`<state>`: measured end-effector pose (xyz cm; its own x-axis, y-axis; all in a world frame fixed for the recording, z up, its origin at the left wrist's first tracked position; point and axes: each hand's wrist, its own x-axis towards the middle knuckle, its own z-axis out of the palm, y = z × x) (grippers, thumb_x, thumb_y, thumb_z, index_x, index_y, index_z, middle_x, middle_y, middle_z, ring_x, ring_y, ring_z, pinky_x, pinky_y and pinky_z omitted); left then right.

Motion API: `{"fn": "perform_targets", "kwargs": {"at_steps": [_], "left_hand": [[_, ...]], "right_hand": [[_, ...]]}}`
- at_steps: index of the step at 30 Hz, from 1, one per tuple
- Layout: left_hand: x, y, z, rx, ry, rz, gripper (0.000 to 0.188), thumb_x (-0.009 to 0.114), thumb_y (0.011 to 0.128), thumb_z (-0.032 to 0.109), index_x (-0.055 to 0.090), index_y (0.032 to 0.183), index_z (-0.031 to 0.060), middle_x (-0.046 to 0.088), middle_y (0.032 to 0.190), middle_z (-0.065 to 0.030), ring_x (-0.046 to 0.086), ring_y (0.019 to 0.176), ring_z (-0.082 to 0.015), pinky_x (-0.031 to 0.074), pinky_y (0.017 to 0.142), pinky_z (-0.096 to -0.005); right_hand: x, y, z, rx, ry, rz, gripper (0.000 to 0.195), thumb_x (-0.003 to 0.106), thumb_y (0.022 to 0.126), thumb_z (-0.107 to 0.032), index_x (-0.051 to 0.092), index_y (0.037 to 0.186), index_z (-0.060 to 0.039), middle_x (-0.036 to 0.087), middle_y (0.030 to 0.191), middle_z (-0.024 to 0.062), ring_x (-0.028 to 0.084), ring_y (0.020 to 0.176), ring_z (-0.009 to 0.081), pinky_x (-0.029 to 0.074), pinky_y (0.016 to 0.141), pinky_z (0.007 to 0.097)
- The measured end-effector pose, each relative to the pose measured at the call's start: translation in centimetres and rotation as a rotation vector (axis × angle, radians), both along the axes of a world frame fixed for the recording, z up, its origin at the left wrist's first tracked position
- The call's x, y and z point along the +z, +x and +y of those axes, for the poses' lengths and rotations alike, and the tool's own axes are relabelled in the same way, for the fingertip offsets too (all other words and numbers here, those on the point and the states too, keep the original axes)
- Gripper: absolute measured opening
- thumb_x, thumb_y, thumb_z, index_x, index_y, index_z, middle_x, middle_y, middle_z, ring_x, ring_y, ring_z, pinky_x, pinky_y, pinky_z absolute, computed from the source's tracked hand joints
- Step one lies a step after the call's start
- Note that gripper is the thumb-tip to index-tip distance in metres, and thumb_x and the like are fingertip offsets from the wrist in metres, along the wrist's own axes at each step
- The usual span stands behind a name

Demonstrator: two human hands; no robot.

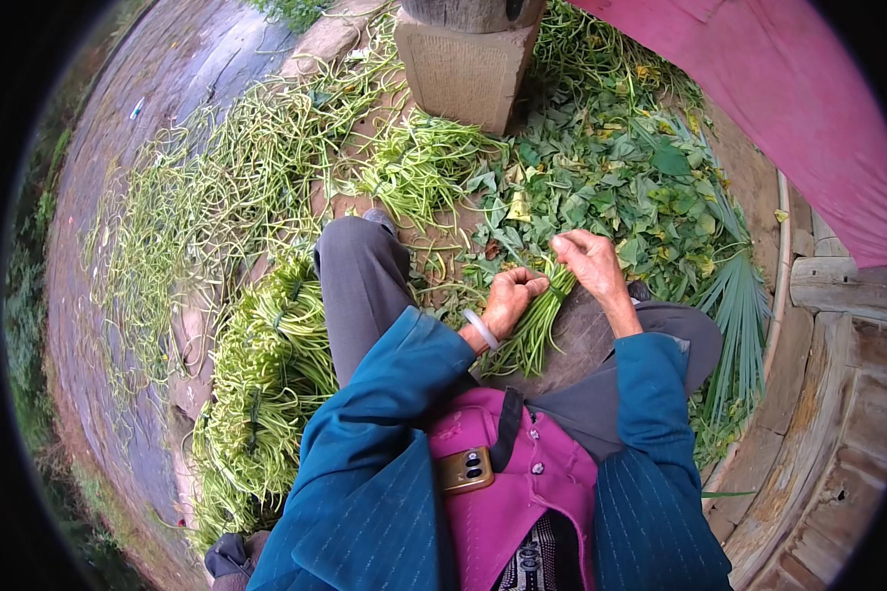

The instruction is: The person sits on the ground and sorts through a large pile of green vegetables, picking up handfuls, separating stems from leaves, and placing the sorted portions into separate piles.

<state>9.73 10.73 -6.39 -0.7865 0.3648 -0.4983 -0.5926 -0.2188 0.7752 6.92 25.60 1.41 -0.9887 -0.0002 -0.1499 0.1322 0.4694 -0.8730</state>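
A bundle of long green stems [530, 332], which look like trimmed leaf stalks, lies over a low seat-like surface between my knees. A green strip [556, 293] runs around its upper part. My left hand [511, 299], with a pale bangle at the wrist, is closed at the left side of the bundle by the strip. My right hand [588, 262] is at the bundle's upper right, thumb and fingertips pinched together; whether they hold an end of the strip is too small to tell.
Tied bundles of green stems [266, 384] are piled at my left, with another bundle [421, 159] ahead. Loose stems [229, 166] spread over the ground at left. Cut leaves [599, 185] and a palm frond [739, 318] lie at right. A stone pillar base [462, 70] stands ahead.
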Motion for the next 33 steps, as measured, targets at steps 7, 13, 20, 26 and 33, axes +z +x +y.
{"fn": "perform_targets", "kwargs": {"at_steps": [7,13,20,26,33], "left_hand": [[-0.6,-0.1,0.0,0.043,-0.005,0.057,0.01,0.064,0.08,0.009,0.062,0.085,0.0003,0.061,0.074,-0.0022,0.053,0.062,-0.0067,0.045,0.055,-0.0213],[-0.6,0.1,0.3,0.095,0.015,0.093,0.008,0.064,0.081,0.009,0.062,0.082,0.0011,0.06,0.071,-0.0012,0.051,0.061,-0.0059,0.042,0.054,-0.0203],[-0.1,-0.9,0.0,0.212,-0.037,0.071,0.014,0.061,0.081,0.015,0.054,0.075,0.005,0.051,0.066,0.0032,0.041,0.058,-0.0045,0.033,0.051,-0.0212],[0.5,-1.9,-0.5,0.259,-0.081,0.023,0.017,0.06,0.08,0.014,0.052,0.072,0.0012,0.051,0.064,-0.0005,0.042,0.058,-0.0082,0.036,0.051,-0.0252],[0.9,-2.6,-0.8,0.306,-0.123,-0.052,0.018,0.061,0.077,0.012,0.051,0.068,0.001,0.05,0.062,-0.002,0.042,0.057,-0.0094,0.036,0.05,-0.0267]], "right_hand": [[-0.1,0.3,-0.2,0.014,0.474,-0.086,0.04,0.063,0.076,-0.04,0.066,0.075,0.0005,0.062,0.065,0.0177,0.062,0.065,0.0331,0.048,0.06,0.0392],[-2.0,0.3,-0.8,-0.021,0.295,-0.096,0.032,0.061,0.078,-0.031,0.063,0.072,0.0001,0.059,0.058,0.0129,0.061,0.056,0.0244,0.046,0.054,0.0362],[-2.2,0.5,-1.2,-0.137,-0.13,-0.134,0.024,0.056,0.086,-0.022,0.063,0.076,-0.0014,0.057,0.055,0.0023,0.048,0.047,0.0071,0.038,0.045,0.0237],[-1.7,0.6,-1.4,-0.146,-0.388,-0.14,0.026,0.055,0.087,-0.024,0.062,0.077,-0.001,0.057,0.059,0.0034,0.047,0.05,0.007,0.037,0.048,0.0208],[-0.3,1.3,-2.3,0.052,-0.365,-0.034,0.021,0.052,0.088,-0.015,0.059,0.074,0.0005,0.057,0.072,0.0024,0.055,0.062,0.0091,0.042,0.055,0.0222]]}}
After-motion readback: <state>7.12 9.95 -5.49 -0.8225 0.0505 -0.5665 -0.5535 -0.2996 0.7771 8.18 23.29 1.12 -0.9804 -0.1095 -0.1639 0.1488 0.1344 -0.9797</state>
